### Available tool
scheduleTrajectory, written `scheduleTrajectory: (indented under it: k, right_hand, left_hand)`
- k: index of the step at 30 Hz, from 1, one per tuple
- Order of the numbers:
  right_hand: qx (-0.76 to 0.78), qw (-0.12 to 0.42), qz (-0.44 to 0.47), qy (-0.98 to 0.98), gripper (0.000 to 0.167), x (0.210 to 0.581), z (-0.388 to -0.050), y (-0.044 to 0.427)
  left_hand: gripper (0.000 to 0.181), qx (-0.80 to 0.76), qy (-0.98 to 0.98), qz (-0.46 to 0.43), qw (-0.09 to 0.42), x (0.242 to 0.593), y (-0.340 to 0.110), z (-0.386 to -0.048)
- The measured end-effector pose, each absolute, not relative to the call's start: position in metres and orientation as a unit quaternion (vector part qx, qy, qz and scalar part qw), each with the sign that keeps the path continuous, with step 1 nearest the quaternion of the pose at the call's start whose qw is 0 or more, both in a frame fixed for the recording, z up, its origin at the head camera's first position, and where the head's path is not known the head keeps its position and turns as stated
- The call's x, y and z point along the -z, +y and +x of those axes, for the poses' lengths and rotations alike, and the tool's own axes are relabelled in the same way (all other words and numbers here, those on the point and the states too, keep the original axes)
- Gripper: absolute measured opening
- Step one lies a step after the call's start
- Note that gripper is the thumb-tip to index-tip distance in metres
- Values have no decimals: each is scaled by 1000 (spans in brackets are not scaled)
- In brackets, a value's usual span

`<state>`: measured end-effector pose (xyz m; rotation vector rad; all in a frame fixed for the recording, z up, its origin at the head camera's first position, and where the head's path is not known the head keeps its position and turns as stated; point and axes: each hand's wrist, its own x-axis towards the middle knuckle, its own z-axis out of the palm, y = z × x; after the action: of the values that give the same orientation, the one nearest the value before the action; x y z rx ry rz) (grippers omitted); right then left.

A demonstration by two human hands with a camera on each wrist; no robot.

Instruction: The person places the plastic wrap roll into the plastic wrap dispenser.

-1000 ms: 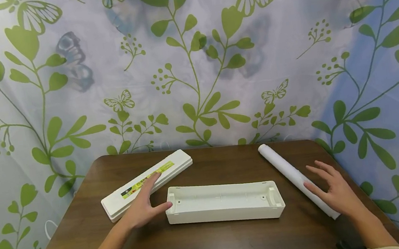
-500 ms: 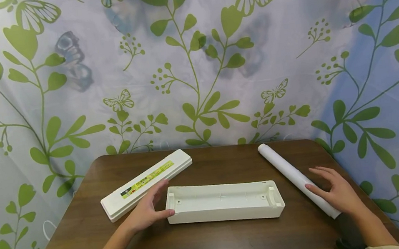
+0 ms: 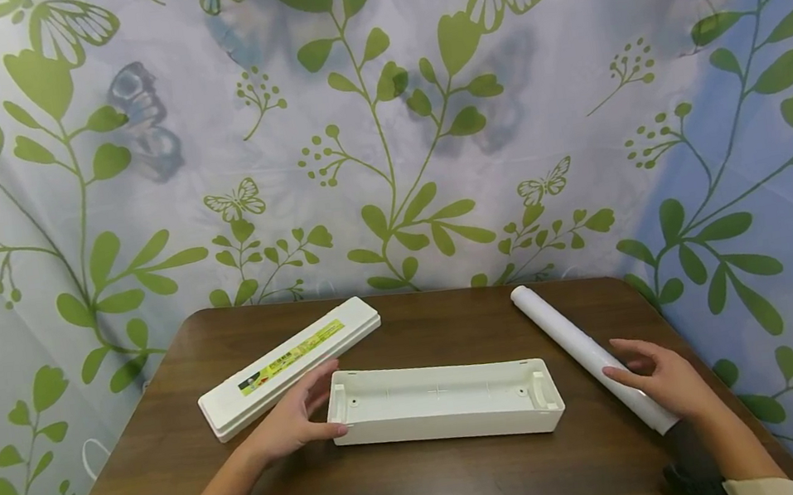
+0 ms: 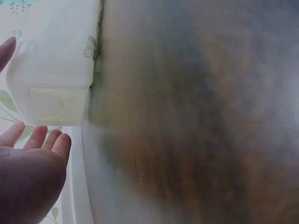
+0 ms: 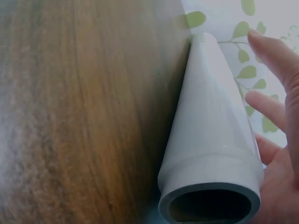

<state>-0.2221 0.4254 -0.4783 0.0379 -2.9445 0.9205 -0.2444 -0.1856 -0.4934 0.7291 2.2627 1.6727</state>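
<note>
An open white plastic box (image 3: pixel 450 426), long and narrow, stands in the middle of the wooden table (image 3: pixel 444 492). My left hand (image 3: pixel 292 424) is at its left end, thumb in front and the other fingers behind the corner. In the left wrist view the fingers (image 4: pixel 62 144) are spread beside the box's end; whether they touch it I cannot tell. A glossy white roll on a hollow core (image 5: pixel 210 116), resembling plastic wrap, lies slanted on the right. My right hand (image 3: pixel 662 380) is beside its near part, fingers loosely bent, the thumb over or against it.
A long white lid (image 3: pixel 331 323) with a yellow-green label lies slanted behind the left hand. A curtain (image 3: pixel 394 114) printed with leaves and butterflies hangs along the table's back edge. A white cord (image 3: pixel 88 459) shows beyond the left edge.
My left hand has moved off the lid's front side and down to the box's left end. The right hand's fingers have lowered and bent a little beside the roll.
</note>
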Motion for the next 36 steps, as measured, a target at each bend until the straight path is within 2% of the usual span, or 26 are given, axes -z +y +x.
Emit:
scheduleTrajectory:
  k: [9,19,36]
  right_hand:
    - [-324,17,34,-945,72,483,-230,428]
    - [-358,-15,28,-933,73,488,-232,431]
    - [-376,-20,46,-925,75,488,-228,429]
  left_hand:
    - [102,-575,761,271,131,491,-186,-247]
    - [102,-580,755,249,176,491,-190,-251]
    - [107,-612,714,267,211,495,-188,-255]
